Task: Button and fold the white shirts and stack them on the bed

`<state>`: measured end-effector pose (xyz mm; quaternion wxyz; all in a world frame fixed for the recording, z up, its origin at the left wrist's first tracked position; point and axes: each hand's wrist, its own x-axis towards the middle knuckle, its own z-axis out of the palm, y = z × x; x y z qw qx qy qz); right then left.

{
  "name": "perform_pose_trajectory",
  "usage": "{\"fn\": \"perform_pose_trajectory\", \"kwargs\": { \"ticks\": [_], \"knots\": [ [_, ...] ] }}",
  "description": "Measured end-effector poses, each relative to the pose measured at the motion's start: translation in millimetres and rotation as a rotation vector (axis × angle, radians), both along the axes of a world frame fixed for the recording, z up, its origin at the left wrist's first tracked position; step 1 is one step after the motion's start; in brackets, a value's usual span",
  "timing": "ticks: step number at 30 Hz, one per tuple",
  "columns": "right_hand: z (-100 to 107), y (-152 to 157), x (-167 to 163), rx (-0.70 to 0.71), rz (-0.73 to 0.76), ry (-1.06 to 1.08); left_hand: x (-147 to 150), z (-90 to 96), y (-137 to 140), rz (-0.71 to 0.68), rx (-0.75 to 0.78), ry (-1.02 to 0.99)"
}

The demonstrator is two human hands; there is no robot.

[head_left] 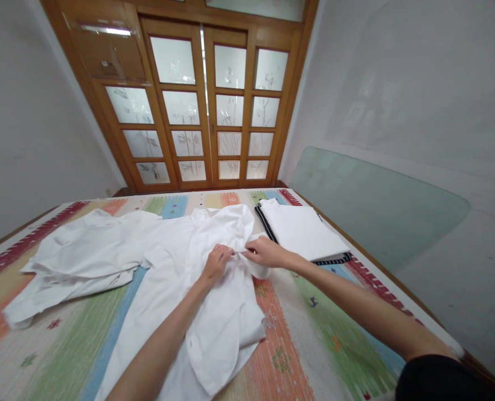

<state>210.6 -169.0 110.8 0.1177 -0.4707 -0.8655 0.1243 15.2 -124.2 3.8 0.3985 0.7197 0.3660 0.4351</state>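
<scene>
A white shirt lies spread over the patterned bed cover, one sleeve side stretched out to the left and its lower part running toward me. My left hand pinches the shirt fabric near its right side. Close beside it, my right hand is closed on the same shirt, at a gathered fold by its right edge. Between the two hands the cloth is drawn into creases. The fingertips are partly hidden by the fabric.
A folded stack of white clothing with dark striped edging sits to the right of the shirt. Below everything is a multicoloured striped cover. A wall with a pale green panel rises on the right; wooden glass-paned doors stand behind.
</scene>
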Motion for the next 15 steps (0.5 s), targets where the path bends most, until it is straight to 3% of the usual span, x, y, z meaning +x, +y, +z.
{"fn": "perform_pose_trajectory", "kwargs": {
  "ticks": [4, 6, 10, 15],
  "knots": [
    [-23.8, -16.7, -22.9, -0.273, 0.257, 0.068, 6.4, 0.3, 1.2, 0.006, -0.26, -0.161],
    [-32.4, -15.7, -22.3, -0.362, 0.227, 0.122, 5.9, -1.7, 2.9, -0.006, -0.409, -0.257],
    [-35.1, -3.5, -5.6, -0.296, 0.057, 0.071, -1.0, -2.4, 7.2, -0.004, -0.521, -0.388],
    [-37.9, -1.0, 11.5, -0.186, 0.083, -0.106, -8.0, 2.1, 11.4, -0.029, -0.651, -0.617]
  ]
}}
